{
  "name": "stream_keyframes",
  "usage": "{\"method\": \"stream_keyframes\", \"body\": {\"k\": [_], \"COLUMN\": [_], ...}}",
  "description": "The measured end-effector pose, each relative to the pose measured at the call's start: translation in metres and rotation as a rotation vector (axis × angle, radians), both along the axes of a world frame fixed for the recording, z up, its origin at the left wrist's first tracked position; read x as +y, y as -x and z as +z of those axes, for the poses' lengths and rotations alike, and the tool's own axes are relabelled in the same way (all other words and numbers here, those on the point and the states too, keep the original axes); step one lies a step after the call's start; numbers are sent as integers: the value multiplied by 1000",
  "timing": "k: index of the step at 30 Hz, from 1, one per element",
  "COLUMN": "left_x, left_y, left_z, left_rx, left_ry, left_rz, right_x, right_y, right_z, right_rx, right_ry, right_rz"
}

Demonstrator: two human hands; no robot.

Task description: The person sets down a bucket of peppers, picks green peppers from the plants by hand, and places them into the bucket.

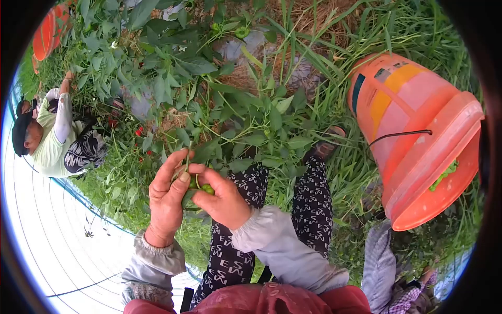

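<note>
Currently, green peppers (208,189) gripped by left hand (166,196) and right hand (228,203), centre; greens (444,175) seen in bucket (400,123), right; another pepper (242,32) unpicked, top.

I make out a co-worker (58,133) in a dark cap (21,134), an orange bucket (44,35) beyond, another person (410,298) in striped clothing (378,264), and white sheeting (52,230).

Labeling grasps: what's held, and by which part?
Green peppers, between the right hand's thumb and fingers; left hand pinches a green stem just above. Exact grip spot hidden.
</note>
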State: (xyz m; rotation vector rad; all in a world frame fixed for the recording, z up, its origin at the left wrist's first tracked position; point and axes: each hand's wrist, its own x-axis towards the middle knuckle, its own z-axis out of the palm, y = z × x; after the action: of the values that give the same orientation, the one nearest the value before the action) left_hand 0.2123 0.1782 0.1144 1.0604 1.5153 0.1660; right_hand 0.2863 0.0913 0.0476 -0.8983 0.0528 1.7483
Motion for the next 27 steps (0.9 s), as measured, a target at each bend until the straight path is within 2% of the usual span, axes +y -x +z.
{"method": "stream_keyframes", "body": {"k": [2, 6, 8, 9, 11, 13, 15, 16, 18, 19, 20, 21, 22, 23, 25, 27], "left_x": [2, 9, 16, 19, 22, 22, 23, 26, 38, 51, 56, 60, 62, 63, 72, 89], "left_y": [-1, 8, 12, 15, 27, 27, 22, 23, 37, 52, 62, 65, 68, 70, 61, 33], "left_z": [-1, -10, -15, -18, -26, -29, -28, -30, -42, -48, -46, -47, -48, -49, -58, -62], "left_rx": [28, 178, 192, 207, 239, 272, 322, 325, 523, 483, 473, 536, 601, 609, 936, 964], "left_ry": [23, -48, -6, 37, 36, 40, -123, -121, -269, -277, -171, -192, -203, -203, -650, -669], "left_rz": [-138, -180, -182, -182, -225, -273, -613, -614, -602, -534, -463, -710, -958, -957, -1763, -1692], "right_x": [-3, -3, 1, -1, -4, -6, -5, -6, -6, -5, -3, -2, 2, 1, 4, 0], "right_y": [5, 10, -1, 2, 10, 12, 12, 12, 10, 5, 2, -3, -10, -11, -13, -10], "right_z": [-6, -7, -7, -7, -8, -10, -13, -14, -9, -1, 2, 0, -1, -1, -5, -7], "right_rx": [-74, -170, -231, -230, -428, -454, -482, -482, -481, -417, -351, -282, -263, -284, -318, -161], "right_ry": [1, -2, 37, 42, -11, -24, -47, -79, -111, -141, -170, -157, -103, -124, -154, -302], "right_rz": [122, 74, 263, 262, 209, 242, 273, 321, 363, 364, 367, 280, 353, 351, 335, 214]}}
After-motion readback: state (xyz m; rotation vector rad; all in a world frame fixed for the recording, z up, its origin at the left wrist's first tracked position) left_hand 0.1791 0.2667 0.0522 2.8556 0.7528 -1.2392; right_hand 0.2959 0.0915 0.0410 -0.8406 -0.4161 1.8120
